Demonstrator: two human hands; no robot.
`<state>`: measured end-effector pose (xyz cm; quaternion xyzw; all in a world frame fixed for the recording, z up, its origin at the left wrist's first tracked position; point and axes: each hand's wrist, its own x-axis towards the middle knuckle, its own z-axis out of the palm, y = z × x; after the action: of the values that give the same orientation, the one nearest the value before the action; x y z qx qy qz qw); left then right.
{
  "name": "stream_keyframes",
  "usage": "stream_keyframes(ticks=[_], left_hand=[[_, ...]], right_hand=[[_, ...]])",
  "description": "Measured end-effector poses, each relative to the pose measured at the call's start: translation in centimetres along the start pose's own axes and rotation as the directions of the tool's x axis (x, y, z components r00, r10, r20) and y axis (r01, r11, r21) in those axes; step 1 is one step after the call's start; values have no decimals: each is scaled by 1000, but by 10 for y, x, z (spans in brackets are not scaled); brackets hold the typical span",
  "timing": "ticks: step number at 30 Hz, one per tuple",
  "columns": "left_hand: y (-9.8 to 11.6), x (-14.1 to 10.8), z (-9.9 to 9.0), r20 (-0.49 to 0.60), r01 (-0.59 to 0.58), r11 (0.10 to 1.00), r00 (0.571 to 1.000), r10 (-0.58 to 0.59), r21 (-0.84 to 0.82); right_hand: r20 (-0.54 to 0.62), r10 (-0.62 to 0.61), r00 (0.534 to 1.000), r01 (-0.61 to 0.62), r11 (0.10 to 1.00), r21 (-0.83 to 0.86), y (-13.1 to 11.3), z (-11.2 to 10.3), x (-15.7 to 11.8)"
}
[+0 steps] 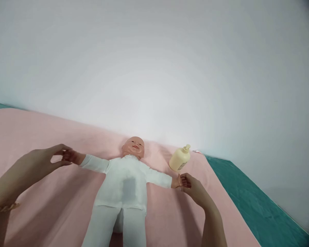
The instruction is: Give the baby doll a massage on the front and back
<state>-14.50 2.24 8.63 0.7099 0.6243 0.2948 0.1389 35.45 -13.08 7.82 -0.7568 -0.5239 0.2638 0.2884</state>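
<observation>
A baby doll (113,187) in a white top and trousers lies on its back on a pink cloth, its arms stretched out to both sides. My left hand (45,159) pinches the doll's hand at the left, thumb below and fingers above. At the right, my right hand (194,188) has its fingers and thumb around the doll's other hand. A grey rectangular patch shows on the front of the doll's top. The doll's feet are out of view below the lower edge.
A pale yellow pump bottle (179,159) stands slightly tilted in view beyond my right hand. The pink cloth (162,219) lies over a green surface (249,192), which shows at the right and far left. Behind rises a plain white wall (154,68).
</observation>
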Motion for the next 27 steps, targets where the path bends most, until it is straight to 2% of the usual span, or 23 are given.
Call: stream_keyframes(ticks=[2, 4, 6, 8, 11, 13, 16, 18, 21, 27], left_hand=[[15, -4, -9, -28, 20, 999, 999, -19, 39], [28, -9, -8, -98, 2, 1000, 995, -3, -3], [39, -13, 0, -143, -30, 994, 990, 15, -106], [50, -17, 12, -134, -29, 967, 991, -5, -254], [66, -20, 31, -54, -6, 872, 998, -24, -489], [75, -17, 41, -40, -2, 782, 999, -30, -623], [86, -3, 54, -12, 49, 628, 996, -93, -777], [91, 10, 62, 7, 87, 542, 989, -148, -836], [93, 31, 78, 32, 120, 467, 981, -192, -876], [89, 54, 104, 139, 229, 470, 966, -218, -852]], right_hand=[[-22, -63, 998, 65, 994, 87, -6, -3, -3], [-60, -113, 992, 123, 972, 201, -14, -3, -6], [-115, -150, 982, 179, 931, 319, -22, 2, -6], [-169, -186, 968, 242, 869, 431, -29, 12, -4], [-255, -235, 938, 342, 749, 567, -37, 32, 6], [-318, -235, 919, 390, 670, 632, -43, 45, 17], [-353, -202, 913, 401, 591, 699, -53, 61, 37], [-345, -198, 917, 393, 582, 711, -61, 69, 48], [-323, -220, 921, 388, 611, 691, -74, 75, 57], [-298, -312, 902, 429, 712, 555, -105, 76, 58]])
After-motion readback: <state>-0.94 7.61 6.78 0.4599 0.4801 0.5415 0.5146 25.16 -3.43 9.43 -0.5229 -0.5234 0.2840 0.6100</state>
